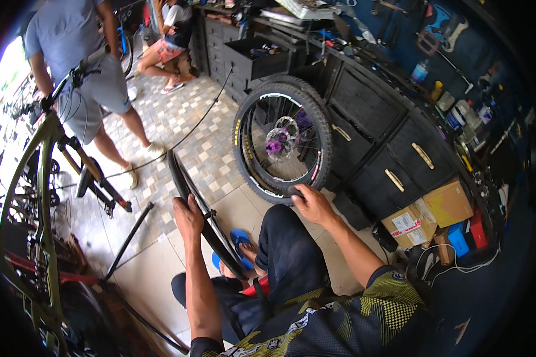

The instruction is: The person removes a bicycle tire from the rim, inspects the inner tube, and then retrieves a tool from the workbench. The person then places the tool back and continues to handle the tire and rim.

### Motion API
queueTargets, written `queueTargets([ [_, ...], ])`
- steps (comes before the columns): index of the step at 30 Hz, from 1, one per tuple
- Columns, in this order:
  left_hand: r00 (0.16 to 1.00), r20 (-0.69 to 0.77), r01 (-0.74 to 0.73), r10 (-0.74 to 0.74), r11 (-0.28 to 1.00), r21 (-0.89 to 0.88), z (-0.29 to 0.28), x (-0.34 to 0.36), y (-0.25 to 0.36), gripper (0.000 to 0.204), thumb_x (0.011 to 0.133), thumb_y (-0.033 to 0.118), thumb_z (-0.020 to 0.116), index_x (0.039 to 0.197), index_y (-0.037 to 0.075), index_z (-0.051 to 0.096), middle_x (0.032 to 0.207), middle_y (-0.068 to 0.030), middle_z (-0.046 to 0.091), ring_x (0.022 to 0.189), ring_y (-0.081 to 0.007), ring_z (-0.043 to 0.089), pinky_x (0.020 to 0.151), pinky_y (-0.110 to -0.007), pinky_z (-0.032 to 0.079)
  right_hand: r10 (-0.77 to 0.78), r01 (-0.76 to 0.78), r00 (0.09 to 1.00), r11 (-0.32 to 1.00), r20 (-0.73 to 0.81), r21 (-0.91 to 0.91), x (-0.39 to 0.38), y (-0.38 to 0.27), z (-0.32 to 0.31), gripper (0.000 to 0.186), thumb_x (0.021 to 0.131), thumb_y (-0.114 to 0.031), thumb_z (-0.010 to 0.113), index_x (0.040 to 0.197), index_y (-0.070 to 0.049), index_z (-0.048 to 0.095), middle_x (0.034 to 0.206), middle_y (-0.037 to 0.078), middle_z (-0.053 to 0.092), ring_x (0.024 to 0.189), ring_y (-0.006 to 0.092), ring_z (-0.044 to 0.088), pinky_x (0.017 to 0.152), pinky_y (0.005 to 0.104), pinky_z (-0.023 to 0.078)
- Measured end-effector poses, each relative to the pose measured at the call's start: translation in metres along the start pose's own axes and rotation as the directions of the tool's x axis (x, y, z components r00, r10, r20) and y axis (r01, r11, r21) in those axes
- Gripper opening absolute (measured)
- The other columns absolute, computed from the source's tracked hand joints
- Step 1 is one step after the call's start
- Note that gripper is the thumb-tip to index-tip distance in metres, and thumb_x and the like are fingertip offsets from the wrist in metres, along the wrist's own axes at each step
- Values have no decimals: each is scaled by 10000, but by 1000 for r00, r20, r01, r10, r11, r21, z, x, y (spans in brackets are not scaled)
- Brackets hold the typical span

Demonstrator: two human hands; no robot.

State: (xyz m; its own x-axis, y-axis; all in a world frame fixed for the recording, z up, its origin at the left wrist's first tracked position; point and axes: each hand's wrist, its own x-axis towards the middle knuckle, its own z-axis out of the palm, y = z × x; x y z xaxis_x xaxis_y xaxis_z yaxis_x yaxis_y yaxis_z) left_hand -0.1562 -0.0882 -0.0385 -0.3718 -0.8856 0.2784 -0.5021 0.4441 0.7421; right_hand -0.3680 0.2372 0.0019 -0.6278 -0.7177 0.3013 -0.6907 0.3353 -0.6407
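My left hand (189, 217) grips a narrow black wheel or tire (183, 172), seen nearly edge-on and standing between my legs. My right hand (309, 203) has its fingers curled at the lower edge of the knobby tire on a leaning mountain bike wheel (283, 98), which has a purple hub and brake rotor; another wheel stands behind it. Below, my feet rest in blue sandals (239, 241).
An olive bike frame (41, 143) occupies the left, beside loose black tubing (131, 241). One person (74, 41) stands behind it; another (167, 53) sits farther back. Dark drawers (369, 89), a tool wall (441, 35) and cardboard boxes (446, 205) line the right.
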Motion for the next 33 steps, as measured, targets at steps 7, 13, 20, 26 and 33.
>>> queueTargets([
  [7, 999, -49, -18, 23, 995, 95, 30, 116, -6, 489, 1068, 300, 630, 1392, -55, 539, 1222, -364, 688, 1141, -534, 659, 976, -562, 517, -84, 48, 981, 978, -174, -204, 61, 17, -90, 465, 1026, -66, 610, 1489, -26, 591, 1103, 215, 604, 1056, 418, 625, 960, 470, 522],
  [13, 992, 118, -74, 34, 933, 352, 55, 221, -4, 388, 1051, 295, 605, 1246, -40, 610, 1123, -326, 723, 1055, -532, 689, 920, -595, 538, -256, 68, 886, 896, -386, -438, 244, 62, -162, 451, 942, -80, 721, 1379, -79, 609, 1035, 182, 727, 1019, 392, 695, 901, 498, 549],
  [20, 981, 191, -76, -20, 873, 481, 82, 301, -9, 345, 1061, 262, 574, 1257, -20, 610, 1152, -327, 710, 1079, -509, 693, 911, -594, 538, -123, -277, 892, 613, -435, -740, 371, 129, -243, 264, 985, -124, 661, 1248, -99, 676, 1159, 128, 758, 1106, 348, 659, 951, 521, 490],
  [26, 973, 230, -70, -27, 912, 405, 92, 278, 8, 419, 1100, 328, 545, 1374, 16, 486, 1199, -351, 653, 1040, -566, 667, 863, -645, 527, 118, -495, 840, 568, -530, -658, 348, 174, -314, 263, 987, -158, 677, 1240, -90, 705, 1161, 127, 728, 1154, 360, 630, 997, 500, 482],
  [33, 901, 351, 36, -255, 850, 525, 66, 262, 65, 509, 1084, 330, 537, 1496, 36, 479, 1267, -337, 609, 1108, -538, 665, 906, -618, 530, 34, -390, 874, 645, -485, -657, 319, 160, -328, 437, 928, -255, 770, 1321, -85, 682, 1272, 154, 619, 1200, 368, 569, 1031, 508, 480],
])
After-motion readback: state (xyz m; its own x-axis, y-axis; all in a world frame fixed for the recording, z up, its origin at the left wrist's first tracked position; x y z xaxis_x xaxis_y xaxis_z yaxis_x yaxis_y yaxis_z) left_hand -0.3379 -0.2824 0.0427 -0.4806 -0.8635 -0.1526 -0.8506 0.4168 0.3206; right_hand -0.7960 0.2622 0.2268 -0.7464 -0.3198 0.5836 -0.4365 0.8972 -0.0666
